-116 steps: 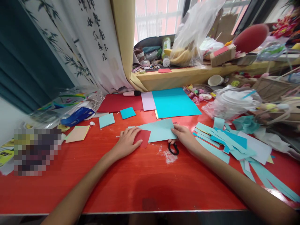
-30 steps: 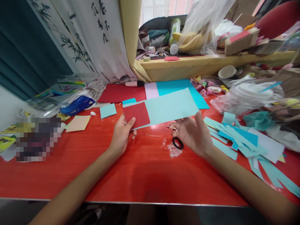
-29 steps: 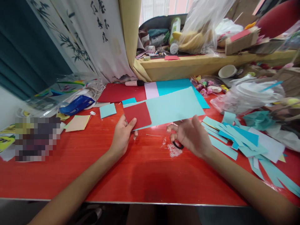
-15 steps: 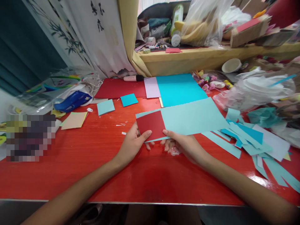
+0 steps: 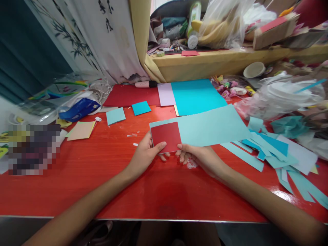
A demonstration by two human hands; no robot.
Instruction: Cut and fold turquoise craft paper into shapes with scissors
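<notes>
A small dark red paper square [image 5: 166,135] lies on the left end of a long pale aqua paper sheet [image 5: 212,126], both raised a little above the red table. My left hand [image 5: 150,148] pinches the two at their lower left, thumb on top of the red square and fingertips showing underneath. My right hand [image 5: 198,155] grips the sheet's lower edge, its thumb tip at the square's lower right corner and its fingers curled below. The square's bottom edge runs close along the sheet's bottom edge.
Pale aqua paper offcuts [image 5: 271,150] pile at the right. Behind lie a bright blue sheet [image 5: 197,97], a lilac piece [image 5: 166,94] and a dark red sheet [image 5: 128,96]. Small squares, such as a blue one [image 5: 141,108] and a beige one [image 5: 81,131], sit to the left.
The red square has shifted slightly right and down on the aqua sheet, its bottom edge now nearer the sheet's bottom edge. Both hands keep their grip in almost the same place.
</notes>
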